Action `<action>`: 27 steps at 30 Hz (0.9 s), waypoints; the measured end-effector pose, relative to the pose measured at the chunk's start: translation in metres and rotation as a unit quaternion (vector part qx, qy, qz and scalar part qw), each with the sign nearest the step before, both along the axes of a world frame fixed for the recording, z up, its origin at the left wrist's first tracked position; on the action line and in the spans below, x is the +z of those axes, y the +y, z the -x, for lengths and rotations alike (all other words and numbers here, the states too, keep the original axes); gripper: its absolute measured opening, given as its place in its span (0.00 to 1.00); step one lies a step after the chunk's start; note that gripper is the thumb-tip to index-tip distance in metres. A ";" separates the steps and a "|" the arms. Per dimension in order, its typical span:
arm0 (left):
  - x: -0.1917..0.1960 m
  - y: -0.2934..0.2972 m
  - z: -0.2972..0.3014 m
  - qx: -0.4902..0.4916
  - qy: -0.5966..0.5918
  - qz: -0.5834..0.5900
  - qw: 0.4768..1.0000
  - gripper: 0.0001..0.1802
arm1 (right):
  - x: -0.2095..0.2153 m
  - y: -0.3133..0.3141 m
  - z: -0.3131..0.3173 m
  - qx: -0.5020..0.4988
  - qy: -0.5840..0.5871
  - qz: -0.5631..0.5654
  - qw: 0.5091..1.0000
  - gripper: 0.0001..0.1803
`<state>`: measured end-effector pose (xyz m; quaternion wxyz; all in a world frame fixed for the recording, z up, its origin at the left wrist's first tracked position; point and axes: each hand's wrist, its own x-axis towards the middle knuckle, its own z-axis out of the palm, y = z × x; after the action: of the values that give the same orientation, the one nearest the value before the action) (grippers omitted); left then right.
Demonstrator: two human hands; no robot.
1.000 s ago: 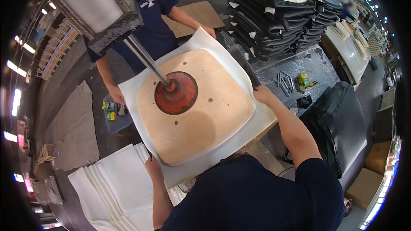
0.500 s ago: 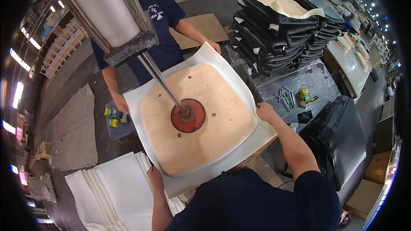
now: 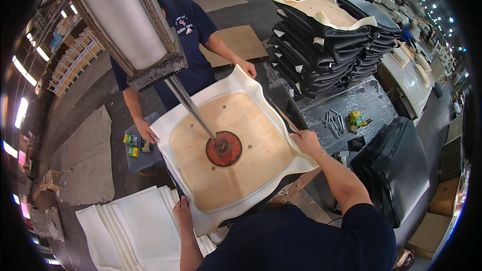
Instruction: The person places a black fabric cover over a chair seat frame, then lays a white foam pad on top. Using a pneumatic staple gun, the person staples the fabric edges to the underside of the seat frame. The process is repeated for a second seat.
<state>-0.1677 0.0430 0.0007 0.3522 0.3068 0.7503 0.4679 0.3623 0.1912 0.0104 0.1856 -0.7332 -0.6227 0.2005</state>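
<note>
A plywood panel [image 3: 236, 115] with several small holes lies on a white foam sheet [image 3: 261, 183] whose edges curl up around it. A red disc [image 3: 232, 154] on the end of a steel rod [image 3: 188, 101] presses on the panel's middle. Black material shows under the foam along the near and right edges. My left hand [image 3: 183, 213] is closed on the sheet's near left edge. At the right edge, my right hand [image 3: 306, 143] pinches the layered edge between thumb and fingers. Across from me, a co-worker's two hands [image 3: 245, 68] hold the far edge and far left corner.
The press cylinder [image 3: 118, 15] hangs overhead at upper left. White sheets [image 3: 145, 221] lie stacked at lower left. Black padded covers [image 3: 316, 52] are piled on a table at far right, near metal bolts [image 3: 333, 121] and a small yellow box [image 3: 356, 119]. More black sheets [image 3: 396, 165] stand at right.
The panel has sunk and now looks smaller, with the rod and disc following it. The foam's edges have risen into folds, and black material has come into sight. My right hand has shifted slightly inward.
</note>
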 end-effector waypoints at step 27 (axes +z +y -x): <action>0.041 0.052 -0.006 -0.132 0.201 -0.122 0.963 0.22 | 0.009 0.005 -0.005 0.020 0.037 0.052 0.998 0.34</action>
<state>-0.1615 0.0955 0.0421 0.2122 0.5317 0.6957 0.4338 0.3673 0.1959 0.0191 0.1662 -0.7213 -0.6186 0.2636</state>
